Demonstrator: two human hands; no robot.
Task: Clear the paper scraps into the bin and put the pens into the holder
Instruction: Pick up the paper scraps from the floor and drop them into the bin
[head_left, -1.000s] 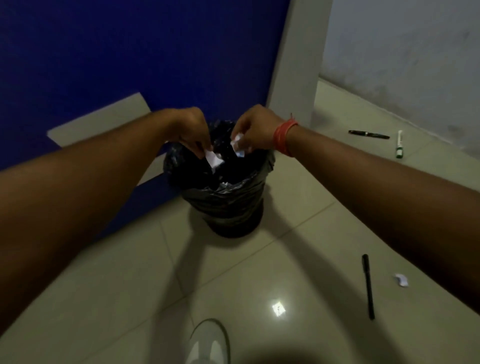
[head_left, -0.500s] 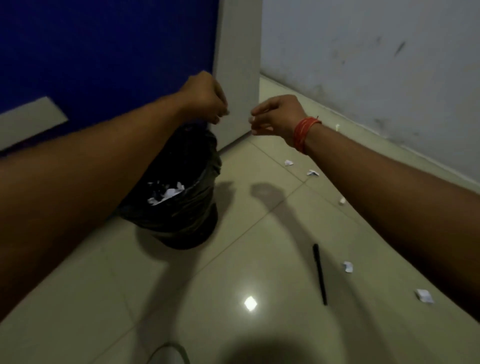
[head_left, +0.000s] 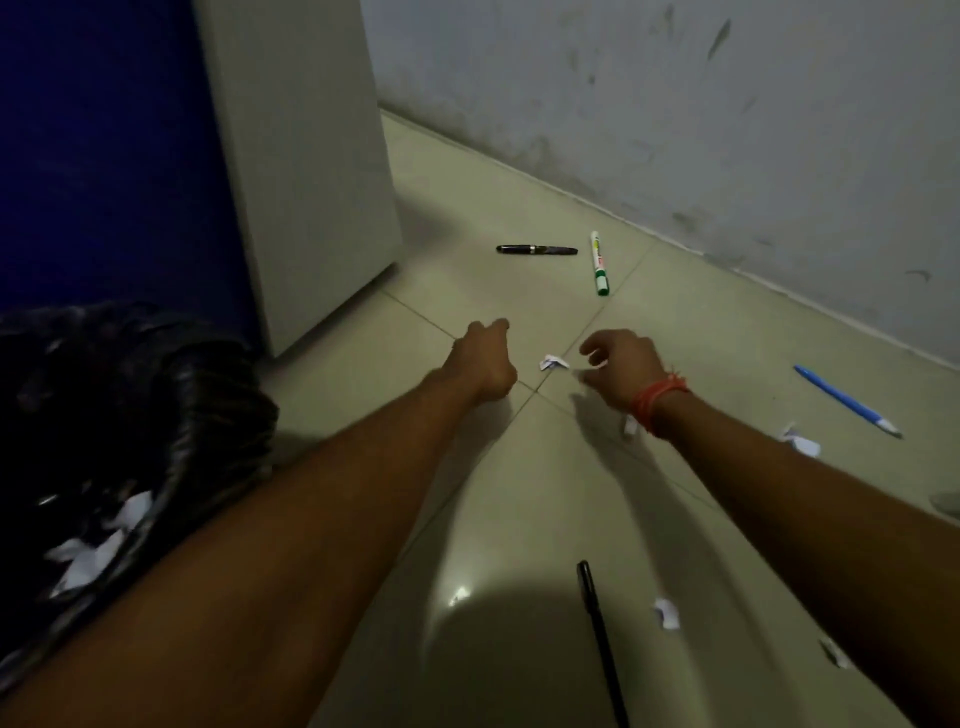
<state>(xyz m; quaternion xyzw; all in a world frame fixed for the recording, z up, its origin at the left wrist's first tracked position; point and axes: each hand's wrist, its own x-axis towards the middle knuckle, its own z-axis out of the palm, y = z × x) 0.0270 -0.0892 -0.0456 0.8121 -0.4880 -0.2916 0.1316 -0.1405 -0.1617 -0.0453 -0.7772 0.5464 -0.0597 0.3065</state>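
The black-lined bin (head_left: 171, 415) stands at the left, white scraps inside it. My left hand (head_left: 483, 364) is loosely closed and holds nothing. My right hand (head_left: 621, 366), with an orange wrist thread, has curled, parted fingers and is empty. A white paper scrap (head_left: 551, 362) lies on the floor between both hands. More scraps lie at the right (head_left: 802, 443) and near me (head_left: 666, 613). On the floor lie a black pen (head_left: 536, 250), a green-capped marker (head_left: 599, 262), a blue pen (head_left: 845, 399) and a thin black pen (head_left: 600, 639). No holder is in view.
A beige pillar (head_left: 306, 171) and a blue wall panel (head_left: 104, 156) rise behind the bin. A scuffed grey wall (head_left: 701, 104) runs along the right. The floor is glossy beige tile (head_left: 493, 519).
Both hands let scraps fall into the bin, then swung right and down toward the floor. The view turned right, so the bin now sits at the left edge.
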